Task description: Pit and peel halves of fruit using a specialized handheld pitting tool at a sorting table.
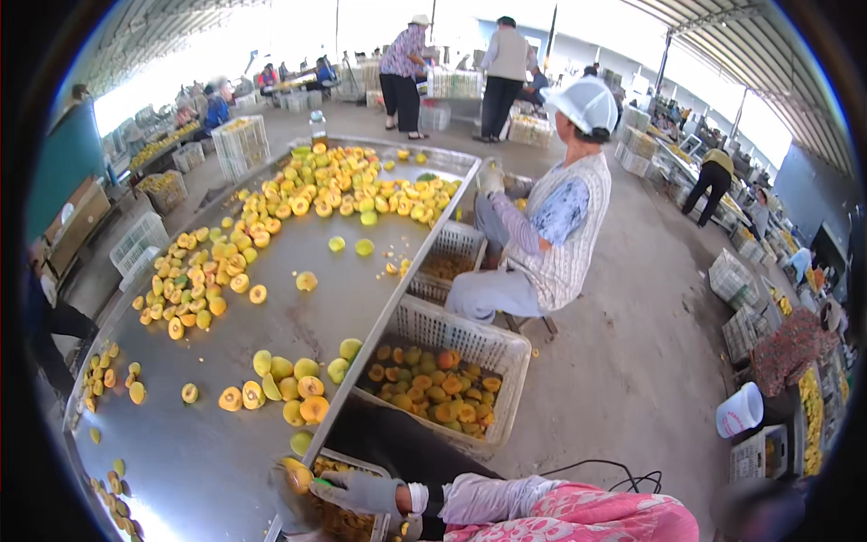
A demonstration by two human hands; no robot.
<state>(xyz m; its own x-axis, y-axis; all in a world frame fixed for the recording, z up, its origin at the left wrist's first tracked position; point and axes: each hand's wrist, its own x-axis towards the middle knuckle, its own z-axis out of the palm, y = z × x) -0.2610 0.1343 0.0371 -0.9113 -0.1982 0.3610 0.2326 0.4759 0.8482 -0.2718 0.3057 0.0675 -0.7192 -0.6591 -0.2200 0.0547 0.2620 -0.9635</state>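
Observation:
At the lower edge, my right hand, in a grey glove, reaches left over a bin of cut fruit. Its fingers are closed, and a small green bit shows at them; what they hold is not clear. A yellow-orange peach is at its fingertips, above the table's edge. Beside and below that peach is a blurred grey shape, perhaps my left hand; its fingers are smeared. Whole and halved yellow peaches lie on the metal table close by. Under my hand, the bin holds cut pieces.
A large crate of peaches stands right of the table. Beyond it sits a co-worker in a white cap. A long heap of peach halves covers the table's far side. A white bucket stands at right, and a black cable lies on the floor.

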